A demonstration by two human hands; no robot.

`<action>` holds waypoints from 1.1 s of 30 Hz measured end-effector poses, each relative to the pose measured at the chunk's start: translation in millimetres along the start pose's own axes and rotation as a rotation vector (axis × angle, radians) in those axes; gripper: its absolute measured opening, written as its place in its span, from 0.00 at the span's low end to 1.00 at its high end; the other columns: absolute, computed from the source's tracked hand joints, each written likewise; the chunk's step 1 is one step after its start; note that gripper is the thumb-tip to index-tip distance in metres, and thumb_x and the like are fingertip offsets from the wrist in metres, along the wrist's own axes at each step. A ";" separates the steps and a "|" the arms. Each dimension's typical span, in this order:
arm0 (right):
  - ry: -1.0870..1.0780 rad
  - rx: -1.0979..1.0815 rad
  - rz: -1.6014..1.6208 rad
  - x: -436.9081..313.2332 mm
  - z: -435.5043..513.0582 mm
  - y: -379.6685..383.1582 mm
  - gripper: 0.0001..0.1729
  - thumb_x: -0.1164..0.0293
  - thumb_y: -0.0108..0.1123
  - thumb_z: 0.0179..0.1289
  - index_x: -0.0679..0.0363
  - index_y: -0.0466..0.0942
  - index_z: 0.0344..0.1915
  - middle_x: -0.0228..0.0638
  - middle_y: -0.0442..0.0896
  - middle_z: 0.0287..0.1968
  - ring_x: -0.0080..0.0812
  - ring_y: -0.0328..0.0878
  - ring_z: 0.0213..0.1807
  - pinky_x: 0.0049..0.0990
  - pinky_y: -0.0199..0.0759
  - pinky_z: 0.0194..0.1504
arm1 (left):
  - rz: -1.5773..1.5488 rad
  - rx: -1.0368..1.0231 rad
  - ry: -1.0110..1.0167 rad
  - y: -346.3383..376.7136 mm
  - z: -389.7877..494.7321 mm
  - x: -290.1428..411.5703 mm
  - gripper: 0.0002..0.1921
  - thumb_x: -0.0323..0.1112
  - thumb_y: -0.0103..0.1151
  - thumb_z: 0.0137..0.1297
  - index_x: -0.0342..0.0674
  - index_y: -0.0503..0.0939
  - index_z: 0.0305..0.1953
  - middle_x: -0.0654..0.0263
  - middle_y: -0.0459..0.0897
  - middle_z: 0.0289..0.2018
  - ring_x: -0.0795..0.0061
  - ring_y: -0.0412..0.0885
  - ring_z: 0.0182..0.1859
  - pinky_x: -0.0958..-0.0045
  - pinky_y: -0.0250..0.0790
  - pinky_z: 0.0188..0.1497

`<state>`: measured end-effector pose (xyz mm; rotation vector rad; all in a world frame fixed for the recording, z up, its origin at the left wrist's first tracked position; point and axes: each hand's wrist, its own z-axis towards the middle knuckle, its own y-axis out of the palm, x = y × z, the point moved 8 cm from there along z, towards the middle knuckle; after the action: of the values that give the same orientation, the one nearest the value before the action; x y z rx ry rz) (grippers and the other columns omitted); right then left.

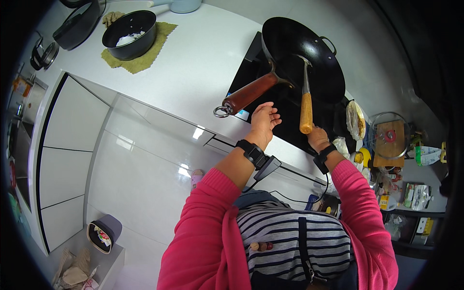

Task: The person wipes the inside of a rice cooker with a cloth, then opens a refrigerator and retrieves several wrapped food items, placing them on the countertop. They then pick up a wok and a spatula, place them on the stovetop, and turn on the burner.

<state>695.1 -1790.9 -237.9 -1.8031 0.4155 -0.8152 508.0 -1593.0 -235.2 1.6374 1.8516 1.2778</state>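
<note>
A black wok (319, 40) sits on the black cooktop (286, 105), its inner surface shiny. Its reddish-brown wooden handle (253, 92), with a metal ring at the end, points toward the counter's front edge. A metal-shafted cooking tool with a light wooden handle (306, 112) leans in the wok, its head partly lost against the dark surface. My left hand (265, 119) is below the wok handle, empty, with loosely bent fingers. Close to the butt of the light wooden handle is my right hand (318, 138); its fingers are mostly hidden, so a grip cannot be made out.
Left on the white counter (195, 47), a dark pot (130, 49) with white food stands on a green cloth (161, 41). At right are a bagged plate of food (356, 119), a glass lid (377, 136) over a cutting board (389, 159), and several bottles. A bin (112, 226) stands lower left.
</note>
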 end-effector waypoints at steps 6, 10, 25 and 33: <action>-0.036 0.020 -0.006 0.6 -1.0 1.5 0.12 0.66 0.55 0.67 0.63 0.73 0.44 0.50 0.85 0.37 0.49 0.85 0.40 0.40 0.81 0.42 | -0.003 0.003 0.000 -3.9 -0.2 1.0 0.07 0.27 0.51 0.69 0.44 0.78 0.45 0.66 0.80 0.32 0.72 0.79 0.31 0.68 0.77 0.34; -0.022 0.018 0.009 0.9 -2.1 0.5 0.13 0.66 0.58 0.66 0.63 0.73 0.45 0.50 0.85 0.38 0.49 0.85 0.41 0.40 0.81 0.42 | -0.012 -0.003 0.011 -4.4 -0.5 1.5 0.07 0.27 0.52 0.69 0.44 0.78 0.45 0.66 0.79 0.32 0.72 0.79 0.31 0.68 0.77 0.34; -0.009 0.024 0.068 -2.3 -8.0 -11.4 0.15 0.67 0.61 0.63 0.62 0.72 0.45 0.51 0.84 0.39 0.51 0.84 0.42 0.42 0.80 0.44 | -0.014 -0.006 0.016 -4.5 -3.7 -1.8 0.07 0.28 0.52 0.69 0.44 0.78 0.45 0.65 0.79 0.33 0.72 0.79 0.31 0.68 0.77 0.34; 0.008 0.016 0.078 -3.5 -8.6 -14.6 0.13 0.68 0.60 0.63 0.61 0.72 0.45 0.50 0.84 0.39 0.51 0.84 0.43 0.41 0.79 0.45 | -0.018 -0.003 0.010 -3.2 -5.3 -1.1 0.07 0.27 0.52 0.69 0.43 0.78 0.45 0.65 0.79 0.32 0.73 0.78 0.31 0.68 0.77 0.34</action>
<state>685.2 -1789.1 -223.9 -1.7582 0.4796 -0.7695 502.3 -1595.9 -235.3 1.6116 1.8655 1.2835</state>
